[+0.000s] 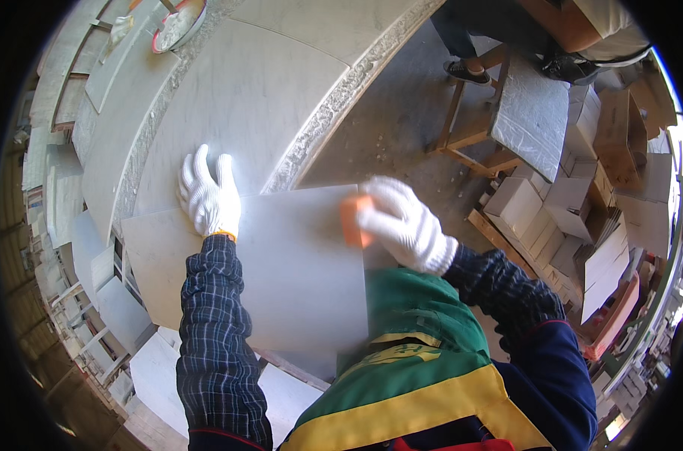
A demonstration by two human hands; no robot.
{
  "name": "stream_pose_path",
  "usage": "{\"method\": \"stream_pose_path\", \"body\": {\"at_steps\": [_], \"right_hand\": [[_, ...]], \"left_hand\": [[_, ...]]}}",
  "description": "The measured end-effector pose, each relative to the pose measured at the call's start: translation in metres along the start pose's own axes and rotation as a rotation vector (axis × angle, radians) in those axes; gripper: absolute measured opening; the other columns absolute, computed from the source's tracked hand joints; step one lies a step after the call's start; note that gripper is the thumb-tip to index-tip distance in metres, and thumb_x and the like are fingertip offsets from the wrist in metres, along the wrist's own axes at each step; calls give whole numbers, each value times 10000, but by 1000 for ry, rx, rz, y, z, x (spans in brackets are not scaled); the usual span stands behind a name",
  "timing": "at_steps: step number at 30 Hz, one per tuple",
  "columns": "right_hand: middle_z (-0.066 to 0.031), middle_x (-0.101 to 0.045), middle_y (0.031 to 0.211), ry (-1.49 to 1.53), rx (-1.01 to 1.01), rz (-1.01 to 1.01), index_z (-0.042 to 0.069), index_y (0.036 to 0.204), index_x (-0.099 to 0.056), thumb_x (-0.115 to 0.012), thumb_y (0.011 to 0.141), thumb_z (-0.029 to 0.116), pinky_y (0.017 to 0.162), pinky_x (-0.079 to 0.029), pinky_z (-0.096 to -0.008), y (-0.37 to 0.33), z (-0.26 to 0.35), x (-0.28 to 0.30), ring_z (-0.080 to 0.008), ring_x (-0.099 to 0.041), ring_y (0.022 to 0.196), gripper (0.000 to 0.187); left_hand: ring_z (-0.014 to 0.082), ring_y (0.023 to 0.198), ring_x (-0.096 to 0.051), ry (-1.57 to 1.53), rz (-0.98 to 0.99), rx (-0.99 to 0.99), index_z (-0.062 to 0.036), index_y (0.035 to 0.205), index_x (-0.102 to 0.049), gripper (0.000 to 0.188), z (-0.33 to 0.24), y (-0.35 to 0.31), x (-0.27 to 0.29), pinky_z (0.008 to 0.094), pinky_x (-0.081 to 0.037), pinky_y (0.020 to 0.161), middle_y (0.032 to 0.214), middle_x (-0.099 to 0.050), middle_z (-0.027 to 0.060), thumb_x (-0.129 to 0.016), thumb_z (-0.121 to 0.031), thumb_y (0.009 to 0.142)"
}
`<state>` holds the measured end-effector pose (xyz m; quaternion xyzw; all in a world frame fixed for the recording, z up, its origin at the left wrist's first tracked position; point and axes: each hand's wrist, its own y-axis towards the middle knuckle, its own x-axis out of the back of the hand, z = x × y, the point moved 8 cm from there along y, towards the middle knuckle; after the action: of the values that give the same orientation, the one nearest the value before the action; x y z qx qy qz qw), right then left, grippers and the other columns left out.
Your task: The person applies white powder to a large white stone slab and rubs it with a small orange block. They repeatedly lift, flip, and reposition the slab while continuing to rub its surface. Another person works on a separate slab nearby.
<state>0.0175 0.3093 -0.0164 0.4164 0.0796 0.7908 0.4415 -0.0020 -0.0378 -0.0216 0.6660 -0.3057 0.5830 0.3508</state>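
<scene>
A pale grey-white stone tile [281,270] lies in front of me, its near part close to my apron. My left hand [208,194], in a white knitted glove, rests by the tile's far edge with its fingers stretched out and apart. My right hand [407,225], gloved the same way, is closed around an orange block [354,221]. The block is at the tile's far right corner, pressed to or just above the right edge. Motion blurs the block and fingers, so its exact kind and its contact with the edge cannot be made out.
Larger pale slabs [244,98] with rough, crumbly borders lie beyond the tile. A bowl [180,26] of white paste stands far left. At right are a low wooden bench [533,101], a seated person [597,30] and several boxes [552,210]. More slabs lean at left.
</scene>
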Motion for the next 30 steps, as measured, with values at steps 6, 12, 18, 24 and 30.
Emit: {"method": "stream_pose_path", "body": {"at_steps": [6,12,18,24,30], "right_hand": [[-235,-567,1458,163,-6,112,211,1501,-557,-805,820,-27,1044,-544,-515,-22,-8,24,-457,-585,1312,763],[-208,-582,1487,454,32,445,104,1419,-662,-783,812,-55,1141,-473,-446,79,-84,15,-401,-547,1374,639],[-177,-683,1376,756,-32,796,59,1341,-710,-670,809,-27,1160,-458,-477,109,-68,-39,-369,-600,1319,540],[-201,-702,1327,695,-38,850,58,1230,-784,-609,688,-174,1077,-543,-454,96,-82,-2,-378,-645,1252,615],[-196,-640,1432,903,-123,740,54,1351,-715,-599,761,-145,1110,-522,-435,106,-81,-33,-346,-611,1325,633]], "left_hand": [[347,1515,-359,5,-57,-46,-253,1519,-505,591,1,-1,1,545,-266,1254,1607,-440,120,-523,-591,1035],[351,1513,-363,3,-67,-48,-240,1503,-533,581,3,0,-1,542,-272,1251,1609,-445,125,-533,-586,1035],[345,1508,-375,-4,-75,-45,-239,1500,-538,582,1,0,1,538,-282,1244,1601,-456,126,-542,-584,1031],[349,1493,-391,-22,-94,-55,-245,1496,-540,579,3,-1,1,533,-293,1240,1596,-461,126,-564,-576,1021],[354,1488,-392,-33,-90,-37,-249,1495,-542,565,1,-1,3,532,-299,1237,1590,-468,118,-570,-560,1023]]}}
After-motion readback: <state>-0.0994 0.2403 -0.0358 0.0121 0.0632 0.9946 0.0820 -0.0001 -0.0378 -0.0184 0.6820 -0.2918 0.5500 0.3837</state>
